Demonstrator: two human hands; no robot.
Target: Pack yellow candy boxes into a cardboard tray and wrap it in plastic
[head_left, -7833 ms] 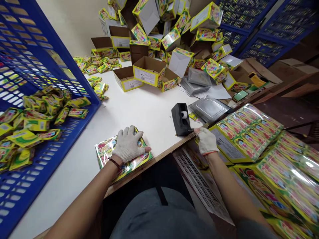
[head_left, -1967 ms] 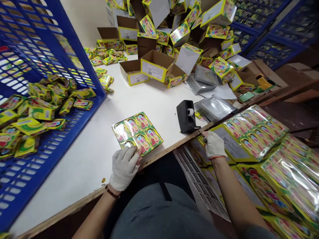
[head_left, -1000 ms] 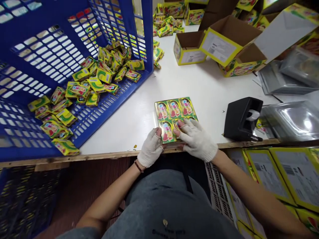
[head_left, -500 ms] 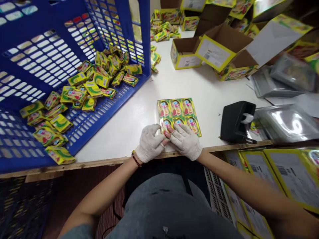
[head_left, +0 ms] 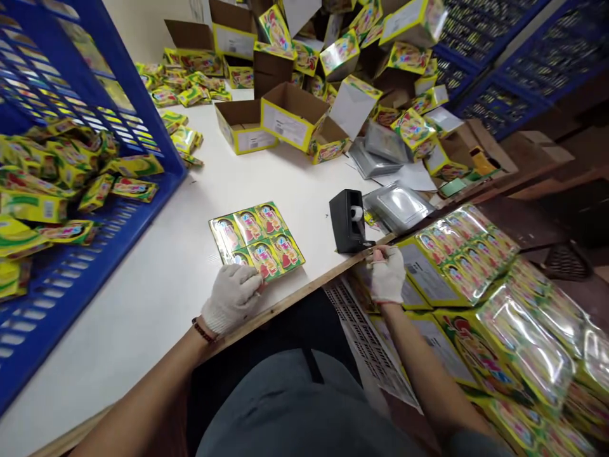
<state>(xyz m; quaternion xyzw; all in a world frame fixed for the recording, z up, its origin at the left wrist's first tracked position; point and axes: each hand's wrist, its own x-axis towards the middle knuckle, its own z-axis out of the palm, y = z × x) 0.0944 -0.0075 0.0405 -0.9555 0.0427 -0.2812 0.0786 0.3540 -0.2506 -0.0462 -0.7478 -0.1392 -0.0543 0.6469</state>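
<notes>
A flat block of small yellow-green boxes (head_left: 261, 238) lies on the white table, its printed fronts facing up and shiny. My left hand (head_left: 234, 297), in a white knit glove with bare fingertips, is closed at the block's near edge, fingers curled over the corner. My right hand (head_left: 387, 274), gloved the same way, is at the table's front edge, right beside the cutter end of a black tape dispenser (head_left: 346, 222). Its fingers are pinched together. Whatever lies between them is too small to make out.
A blue crate (head_left: 162, 139) with many small boxes (head_left: 71, 158) stands at left. Open cartons (head_left: 290, 117) pile up at the back. Clear plastic packs (head_left: 399, 204) lie beyond the dispenser. Filled, wrapped cartons (head_left: 476, 254) are stacked below the table's edge at right.
My right hand has left the block and moved right to the tape dispenser. My left hand stays by the block, which now sits slightly turned. The view has swung right.
</notes>
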